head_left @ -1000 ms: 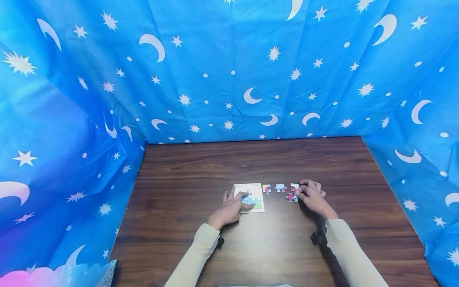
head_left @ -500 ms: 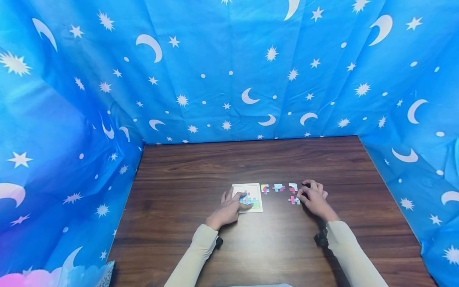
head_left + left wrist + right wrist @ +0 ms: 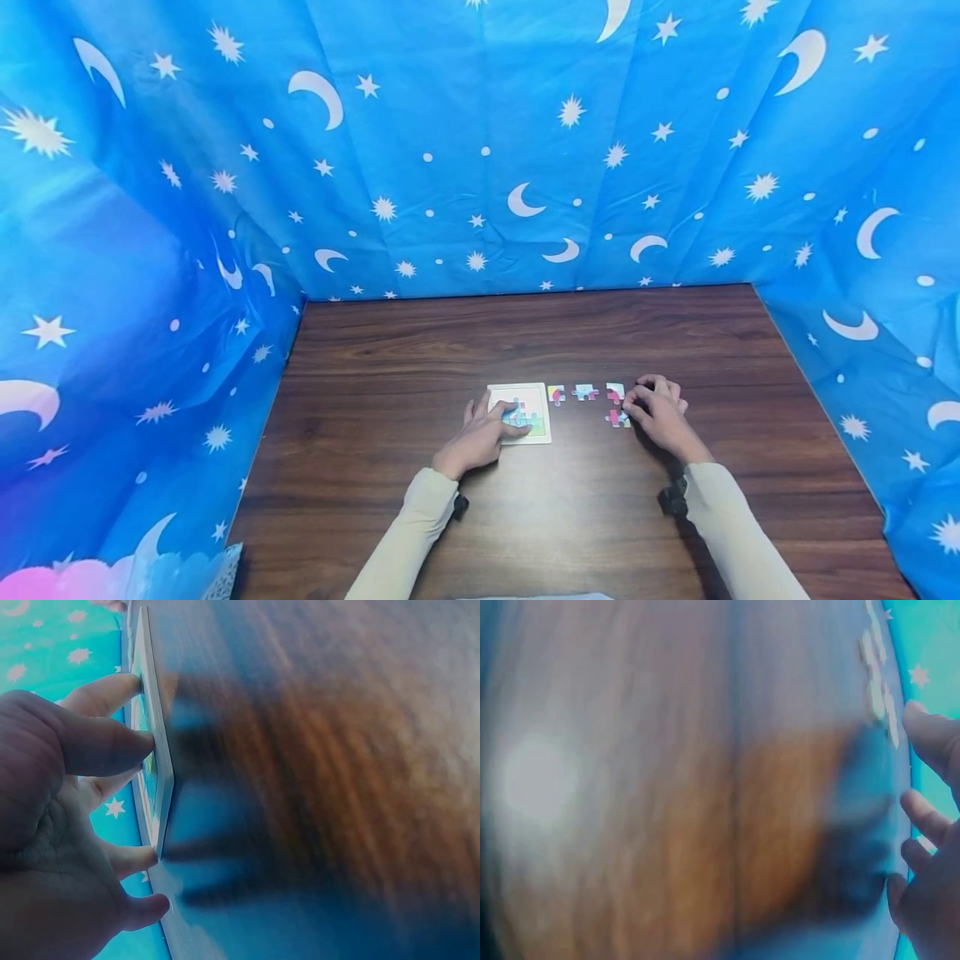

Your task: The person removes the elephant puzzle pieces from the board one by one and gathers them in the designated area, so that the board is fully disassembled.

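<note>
Spreading its fingers [image 3: 105,693] wide, the left hand [image 3: 474,437] rests on the puzzle board [image 3: 547,427]; loose pieces [image 3: 585,392] lie at the board's three o'clock. I can't tell whether the right hand [image 3: 663,417] pinches any; a bump could scatter them.

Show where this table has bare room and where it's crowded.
Bare table lies between the left sleeve and right sleeve, and between the puzzle tray and blue curtain. Crowded: from the left hand through the loose puzzle pieces to the right hand.
</note>
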Available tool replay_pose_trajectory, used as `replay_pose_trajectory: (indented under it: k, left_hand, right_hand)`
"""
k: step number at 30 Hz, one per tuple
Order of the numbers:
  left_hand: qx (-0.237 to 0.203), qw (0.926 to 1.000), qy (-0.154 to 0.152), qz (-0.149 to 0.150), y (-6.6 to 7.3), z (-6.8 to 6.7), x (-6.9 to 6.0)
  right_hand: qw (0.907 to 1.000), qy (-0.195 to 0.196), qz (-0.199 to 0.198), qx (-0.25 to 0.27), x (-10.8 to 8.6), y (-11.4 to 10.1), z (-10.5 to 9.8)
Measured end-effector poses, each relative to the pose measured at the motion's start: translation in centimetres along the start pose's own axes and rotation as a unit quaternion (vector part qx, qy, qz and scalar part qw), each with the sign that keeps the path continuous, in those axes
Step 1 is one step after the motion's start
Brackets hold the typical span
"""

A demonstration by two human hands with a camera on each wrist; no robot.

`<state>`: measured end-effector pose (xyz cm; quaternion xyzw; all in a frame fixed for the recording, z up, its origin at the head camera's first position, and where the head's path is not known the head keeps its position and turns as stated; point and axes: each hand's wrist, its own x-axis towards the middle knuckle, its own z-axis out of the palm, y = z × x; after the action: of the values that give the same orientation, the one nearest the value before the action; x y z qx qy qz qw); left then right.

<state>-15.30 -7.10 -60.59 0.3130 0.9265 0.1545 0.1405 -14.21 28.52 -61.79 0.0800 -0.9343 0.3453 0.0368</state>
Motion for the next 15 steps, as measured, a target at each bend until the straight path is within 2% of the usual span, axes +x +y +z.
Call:
replay_pose_trajectory:
  k: [8, 15]
  left_hand:
    - [0.013, 0.9999, -0.001, 0.007, -0.2, 0.2, -0.1]
    - [0.006, 0.9999, 0.009, 0.007, -0.3, 0.4, 0.0]
  right_hand:
    - [0.9992, 0.018, -0.021, 0.028, 1.3, -2.2, 1.2]
    - [0.9969, -0.010, -0.072, 0.030, 2.7, -4.6, 3.2]
